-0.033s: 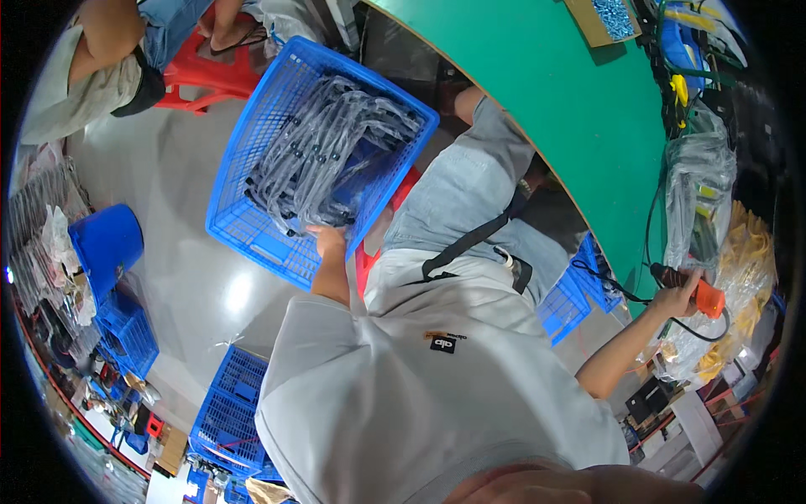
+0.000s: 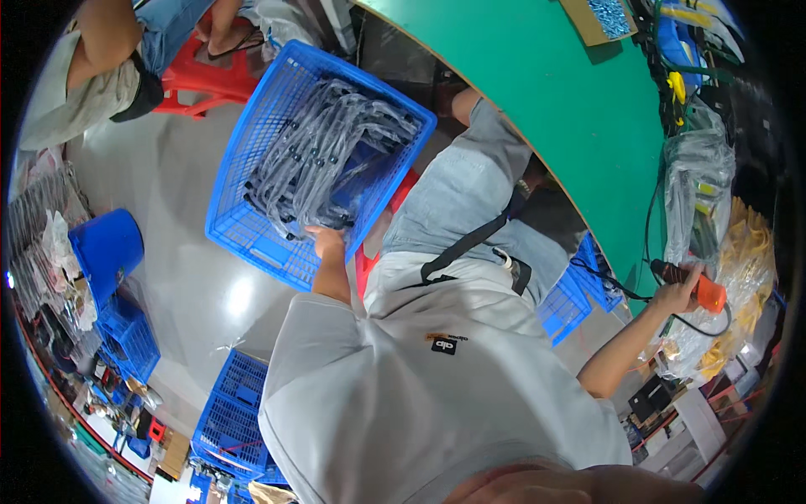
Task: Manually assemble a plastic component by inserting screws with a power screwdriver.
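My left hand [image 2: 328, 242] reaches into a blue plastic basket [image 2: 225, 160] beside my leg. Its fingers close at the near end of a heap of long dark parts in clear plastic wrap [image 2: 315, 155]; the fingertips are partly hidden there. Out to the right, past the table edge, my right hand [image 2: 677, 294] is wrapped round a corded power tool [image 2: 711, 296], orange at one end and black at the other, which looks like an electric screwdriver. A black cord loops beside it.
A green-topped table [image 2: 537, 76] curves along my right, bearing an open carton of small blue pieces [image 2: 606, 18]. Plastic bags with yellow parts [image 2: 739, 269] lie near the tool. At far left, another person sits on a red stool [image 2: 206, 80]; blue crates [image 2: 231, 412] stand behind.
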The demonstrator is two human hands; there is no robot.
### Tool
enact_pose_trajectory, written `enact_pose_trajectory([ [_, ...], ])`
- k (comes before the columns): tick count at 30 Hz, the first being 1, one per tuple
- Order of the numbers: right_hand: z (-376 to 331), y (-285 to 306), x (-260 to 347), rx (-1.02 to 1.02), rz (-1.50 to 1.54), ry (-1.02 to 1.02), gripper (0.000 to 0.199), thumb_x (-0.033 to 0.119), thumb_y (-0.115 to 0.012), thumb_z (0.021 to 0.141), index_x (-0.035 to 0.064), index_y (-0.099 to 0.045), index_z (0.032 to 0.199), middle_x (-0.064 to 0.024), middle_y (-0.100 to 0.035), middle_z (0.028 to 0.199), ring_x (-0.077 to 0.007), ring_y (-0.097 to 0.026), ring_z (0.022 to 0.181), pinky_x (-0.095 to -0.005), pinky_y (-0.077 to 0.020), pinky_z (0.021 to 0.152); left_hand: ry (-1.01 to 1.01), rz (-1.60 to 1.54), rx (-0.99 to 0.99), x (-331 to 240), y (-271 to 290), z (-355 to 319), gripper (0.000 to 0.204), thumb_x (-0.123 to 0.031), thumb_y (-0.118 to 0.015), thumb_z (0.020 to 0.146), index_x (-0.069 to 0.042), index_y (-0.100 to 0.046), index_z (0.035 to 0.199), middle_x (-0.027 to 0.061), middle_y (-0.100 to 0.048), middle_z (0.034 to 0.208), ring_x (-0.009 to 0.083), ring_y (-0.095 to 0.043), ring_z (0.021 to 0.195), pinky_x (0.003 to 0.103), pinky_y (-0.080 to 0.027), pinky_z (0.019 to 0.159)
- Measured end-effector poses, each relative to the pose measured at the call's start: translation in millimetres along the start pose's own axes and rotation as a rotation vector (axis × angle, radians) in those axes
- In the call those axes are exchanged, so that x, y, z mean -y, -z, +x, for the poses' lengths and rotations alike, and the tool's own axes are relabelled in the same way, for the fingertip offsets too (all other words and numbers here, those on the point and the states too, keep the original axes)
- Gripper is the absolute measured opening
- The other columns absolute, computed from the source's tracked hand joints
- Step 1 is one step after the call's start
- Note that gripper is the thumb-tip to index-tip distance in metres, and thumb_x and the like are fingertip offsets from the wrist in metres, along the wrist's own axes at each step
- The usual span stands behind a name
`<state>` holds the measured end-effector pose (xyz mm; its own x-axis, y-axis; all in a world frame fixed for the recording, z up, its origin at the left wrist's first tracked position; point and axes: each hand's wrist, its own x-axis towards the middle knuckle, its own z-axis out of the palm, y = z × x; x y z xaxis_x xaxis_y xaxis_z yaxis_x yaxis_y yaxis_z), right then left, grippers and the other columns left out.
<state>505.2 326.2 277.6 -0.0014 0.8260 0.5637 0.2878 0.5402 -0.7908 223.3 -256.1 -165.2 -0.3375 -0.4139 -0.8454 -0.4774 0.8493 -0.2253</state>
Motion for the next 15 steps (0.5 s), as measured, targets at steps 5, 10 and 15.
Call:
enact_pose_trajectory([
  [5, -3, -2, -23, 0.023, -0.037, 0.026, 0.028, 0.007, -0.074, 0.088, -0.0036, -0.064, 0.112, -0.0096, -0.064, 0.076, -0.0148, -0.059, 0.065, -0.0289, -0.0500, 0.064, -0.062, 0.278, 0.015, 7, 20, 12, 0.130, -0.055, -0.076, 0.083, 0.005, 0.015, 0.154, 0.0253, -0.056, 0.142, 0.0361, -0.056, 0.131, 0.048, -0.045, 0.109],
  [10, -4, 2, -20, -0.004, 0.016, 0.042, 0.025, 0.006, -0.073, 0.089, -0.0036, -0.063, 0.110, -0.0099, -0.064, 0.076, -0.0151, -0.060, 0.066, -0.0304, -0.0518, 0.067, -0.536, 0.455, -0.326, -23, 43, -21, 0.097, -0.046, -0.076, 0.085, -0.005, -0.026, 0.157, 0.0212, -0.047, 0.149, 0.0407, -0.044, 0.139, 0.051, -0.038, 0.113],
  [15, 3, 4, -29, 0.025, -0.022, 0.042, 0.023, 0.010, -0.069, 0.093, -0.0051, -0.062, 0.109, -0.0101, -0.063, 0.073, -0.0160, -0.060, 0.067, -0.0306, -0.0510, 0.068, -1.136, 0.297, -0.492, -163, 63, -56, 0.075, -0.046, -0.072, 0.087, -0.002, -0.049, 0.143, 0.0261, -0.051, 0.144, 0.0431, -0.048, 0.134, 0.049, -0.046, 0.104],
])
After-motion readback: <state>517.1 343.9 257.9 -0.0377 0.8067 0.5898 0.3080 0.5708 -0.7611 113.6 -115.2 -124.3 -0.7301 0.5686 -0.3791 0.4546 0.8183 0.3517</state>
